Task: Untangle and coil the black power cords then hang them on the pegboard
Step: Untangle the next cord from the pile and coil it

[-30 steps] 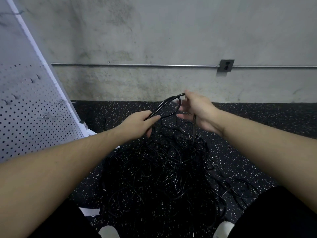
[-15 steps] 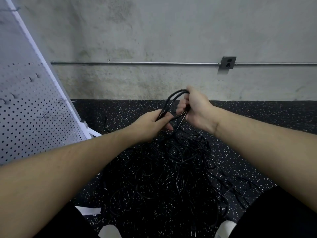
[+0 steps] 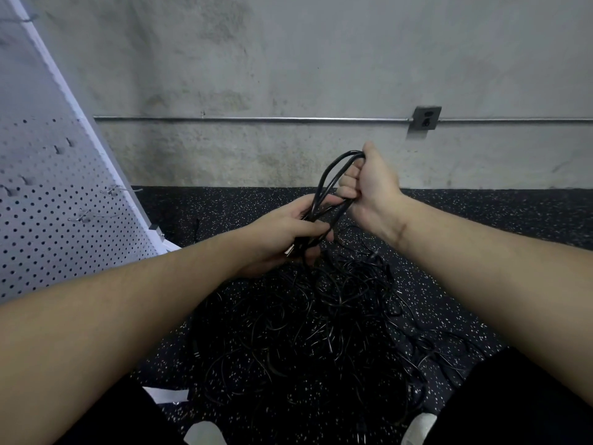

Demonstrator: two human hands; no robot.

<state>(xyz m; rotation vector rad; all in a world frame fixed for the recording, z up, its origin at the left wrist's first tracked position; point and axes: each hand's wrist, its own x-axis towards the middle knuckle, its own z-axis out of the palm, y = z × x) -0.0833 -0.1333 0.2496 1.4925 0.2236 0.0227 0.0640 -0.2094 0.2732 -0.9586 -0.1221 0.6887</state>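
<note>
While both hands grip it, the cord loop (image 3: 327,184) spans left hand (image 3: 285,232) to right hand (image 3: 369,184).

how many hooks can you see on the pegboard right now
6 at least: two upper hooks, two at the left edge, two wire hooks near the frame. More may be out of view.

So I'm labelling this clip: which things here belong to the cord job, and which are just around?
Job: coiled cord held by left hand and right hand; tangled cords; pegboard.
Around: wall outlet; conduit pipe.
</note>
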